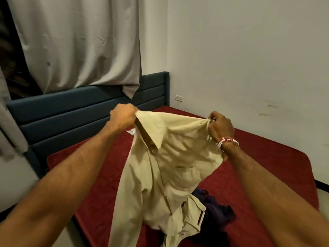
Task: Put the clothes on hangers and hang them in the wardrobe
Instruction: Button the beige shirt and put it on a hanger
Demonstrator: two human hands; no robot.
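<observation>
Both hands (pixel 122 115) grip creased cream shirt (pixel 165 168)

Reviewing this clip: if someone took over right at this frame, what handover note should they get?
Left hand: grip closed on the shirt by the collar.
Right hand: grip pinches the shirt's shoulder edge.
The shirt is held up and spread between both hands above the bed, with its lower part hanging down.
Dark clothes lie in a heap on the bed, partly behind the shirt.
Done: the shirt is picked up. No hanger or wardrobe is in view.
Left: put the shirt on a hanger, hang it up, then do the same for the dark clothes.
</observation>
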